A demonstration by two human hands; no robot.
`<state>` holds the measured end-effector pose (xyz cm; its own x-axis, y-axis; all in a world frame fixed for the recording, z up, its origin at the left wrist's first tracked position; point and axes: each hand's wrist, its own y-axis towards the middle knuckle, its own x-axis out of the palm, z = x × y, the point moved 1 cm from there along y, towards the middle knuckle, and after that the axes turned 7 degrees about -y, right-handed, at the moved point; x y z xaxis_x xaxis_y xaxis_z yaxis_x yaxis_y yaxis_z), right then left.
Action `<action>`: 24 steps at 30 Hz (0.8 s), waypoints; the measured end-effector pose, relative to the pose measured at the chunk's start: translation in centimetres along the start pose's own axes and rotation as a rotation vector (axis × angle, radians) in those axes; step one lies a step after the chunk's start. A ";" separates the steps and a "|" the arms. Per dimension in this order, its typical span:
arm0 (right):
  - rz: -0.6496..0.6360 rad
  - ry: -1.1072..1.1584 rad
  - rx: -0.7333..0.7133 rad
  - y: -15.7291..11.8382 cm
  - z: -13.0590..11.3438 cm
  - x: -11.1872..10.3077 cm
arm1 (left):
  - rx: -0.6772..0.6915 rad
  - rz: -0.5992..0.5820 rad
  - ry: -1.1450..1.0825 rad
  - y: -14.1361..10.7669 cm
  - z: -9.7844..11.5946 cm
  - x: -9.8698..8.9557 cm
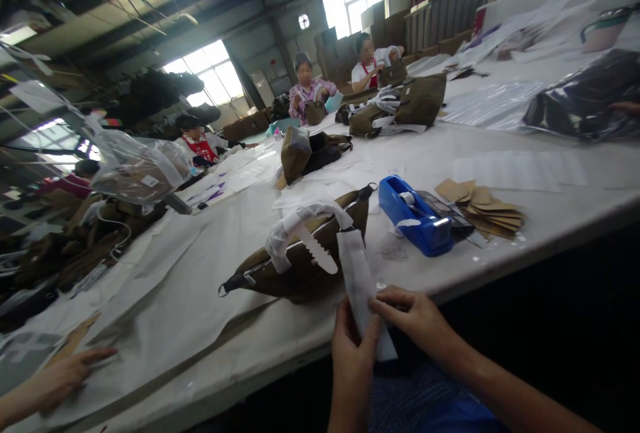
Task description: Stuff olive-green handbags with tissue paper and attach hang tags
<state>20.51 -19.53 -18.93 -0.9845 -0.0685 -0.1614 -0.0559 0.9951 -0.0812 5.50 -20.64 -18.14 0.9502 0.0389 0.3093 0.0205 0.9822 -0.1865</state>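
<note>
A white wrapped strip (357, 266) hangs from a dark end at the olive bag's side and passes over the table edge. My left hand (355, 339) grips the strip's lower part between thumb and fingers. With thumb and fingertips pinched together, my right hand (407, 309) holds the strip's right edge. The olive bag (305, 269) rests on the table just beyond my hands, its zipper facing up and its handle (287, 229) wrapped in white material. Right of the bag stands a blue tape dispenser (417, 219).
Brown paper tags (485, 209) lie right of the dispenser. More olive bags (297, 153) stand farther back on the white table (420, 159). Another person's hand (75, 373) points over the table at the lower left. Several people work beyond; a plastic-wrapped dark item (585, 96) lies at right.
</note>
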 end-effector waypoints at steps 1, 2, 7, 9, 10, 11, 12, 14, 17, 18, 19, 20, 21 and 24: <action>-0.022 -0.035 -0.035 0.1 -0.2 -0.3 | 0.001 0.026 0.009 -0.3 -0.4 0.0; -0.024 -0.085 -0.079 0.2 -0.5 -0.8 | 0.012 0.064 0.021 -0.5 -0.6 -0.1; 0.583 -0.549 -0.347 2.9 -2.7 -9.0 | 0.078 0.186 0.074 -0.1 -0.6 -0.1; 0.739 -0.714 -0.339 4.9 -2.9 -12.9 | 0.073 0.188 0.070 0.2 -0.6 0.0; 0.740 -0.734 -0.278 6.0 -2.8 -14.5 | 0.066 0.184 0.068 0.3 -0.7 0.0; 0.708 -0.710 -0.202 7.0 -2.5 -15.7 | 0.059 0.178 0.064 0.4 -0.9 0.0; 0.662 -0.674 -0.133 7.8 -2.1 -16.7 | 0.054 0.169 0.060 0.6 -1.1 0.0; 0.576 -0.585 -0.048 9.0 -1.5 -17.5 | 0.048 0.139 0.054 0.9 -1.7 -0.3; 0.547 -0.483 -0.030 9.1 -1.2 -17.0 | 0.046 0.109 0.064 1.4 -2.3 -0.9; 0.560 -0.446 -0.031 8.8 -1.4 -16.6 | 0.049 0.105 0.071 1.5 -2.3 -1.1; 0.582 -0.403 -0.034 8.3 -1.7 -16.3 | 0.053 0.104 0.077 1.6 -2.4 -1.3; 0.609 -0.354 -0.039 7.8 -2.0 -15.9 | 0.056 0.100 0.082 1.7 -2.3 -1.4; 0.640 -0.305 -0.049 7.1 -2.3 -15.6 | 0.056 0.094 0.088 1.7 -2.3 -1.5; 0.735 -0.196 -0.078 5.2 -2.9 -15.0 | 0.044 0.095 0.098 1.8 -2.3 -1.6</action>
<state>34.51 -13.16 -14.05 -0.7257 0.6094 -0.3193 0.5837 0.7911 0.1831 4.73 -19.34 -21.07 0.9730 0.1165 0.1992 -0.0829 0.9821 -0.1692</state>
